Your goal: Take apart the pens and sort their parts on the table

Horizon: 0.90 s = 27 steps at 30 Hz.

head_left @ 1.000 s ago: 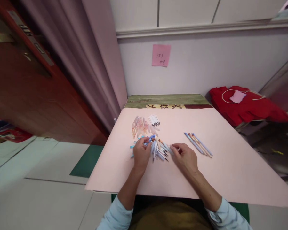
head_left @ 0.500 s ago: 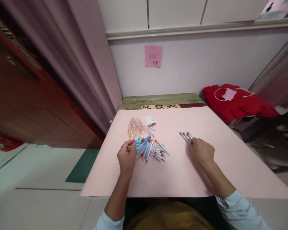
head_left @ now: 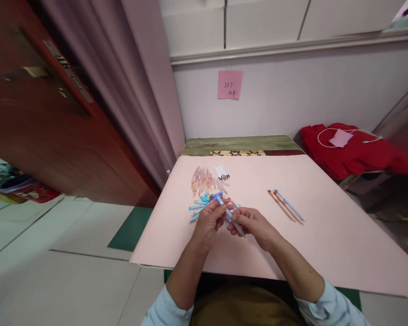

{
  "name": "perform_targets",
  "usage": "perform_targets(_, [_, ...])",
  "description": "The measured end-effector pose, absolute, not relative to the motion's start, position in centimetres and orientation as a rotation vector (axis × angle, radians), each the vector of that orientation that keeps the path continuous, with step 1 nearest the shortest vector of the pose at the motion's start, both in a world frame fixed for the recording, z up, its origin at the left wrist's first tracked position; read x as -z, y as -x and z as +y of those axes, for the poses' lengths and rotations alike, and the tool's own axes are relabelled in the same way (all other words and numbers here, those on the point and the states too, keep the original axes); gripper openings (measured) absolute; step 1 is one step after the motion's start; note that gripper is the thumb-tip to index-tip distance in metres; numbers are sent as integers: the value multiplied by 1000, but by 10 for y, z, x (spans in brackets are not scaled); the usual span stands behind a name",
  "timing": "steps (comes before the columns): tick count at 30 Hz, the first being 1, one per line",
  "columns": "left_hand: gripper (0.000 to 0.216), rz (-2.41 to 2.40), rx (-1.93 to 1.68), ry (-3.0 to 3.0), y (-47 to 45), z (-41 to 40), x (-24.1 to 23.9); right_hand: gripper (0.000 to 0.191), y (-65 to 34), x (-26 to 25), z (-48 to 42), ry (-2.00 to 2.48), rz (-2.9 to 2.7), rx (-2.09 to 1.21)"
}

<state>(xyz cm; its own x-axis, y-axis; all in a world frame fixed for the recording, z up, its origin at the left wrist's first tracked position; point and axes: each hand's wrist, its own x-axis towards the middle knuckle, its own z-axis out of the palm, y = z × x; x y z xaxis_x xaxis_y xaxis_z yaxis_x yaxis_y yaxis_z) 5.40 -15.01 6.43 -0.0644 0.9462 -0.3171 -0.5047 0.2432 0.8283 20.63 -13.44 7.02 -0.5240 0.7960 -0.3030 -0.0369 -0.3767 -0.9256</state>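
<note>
My left hand (head_left: 209, 222) and my right hand (head_left: 254, 225) meet over the near side of a pile of blue pen parts (head_left: 199, 208). Between them they grip a light blue pen (head_left: 237, 227), which slants down to the right. My left fingers pinch its upper part and my right fingers close round its lower part; the fingers hide some of it. Much of the pile lies hidden behind both hands. To the right, two brown pens (head_left: 281, 206) and one blue pen (head_left: 290, 206) lie side by side on the pink table cover (head_left: 258, 258).
Behind the pile lie clear pinkish pen barrels (head_left: 201, 179) and a bundle of white pen refills (head_left: 221, 172) with dark tips. A pink note (head_left: 230, 85) is stuck on the wall. Red cloth (head_left: 357, 154) with a white cable lies beyond the table's right edge.
My right hand has left the pens at the right, which now lie free, and come over to my left hand. Both hands now hold one light blue pen. The view has shifted slightly.
</note>
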Motion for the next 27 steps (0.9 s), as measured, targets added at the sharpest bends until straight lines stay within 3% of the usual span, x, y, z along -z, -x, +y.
perform_targets(5, [37, 955, -1378, -482, -46, -151, -59, 44, -194, -54, -138, 841, -888, -2339])
perform_targets(15, [33, 749, -1419, -513, -37, -157, -59, 38, -189, -53, -137, 427, -482, -2725])
perform_targets(20, [26, 816, -1517, -529, -37, -154, -55, 42, -182, -52, -142, 602, -673, -2557])
perform_targets(27, [27, 1007, -1604, -413, -43, -147, -52, 47, -176, -53, -140, 963, -1172, -1930])
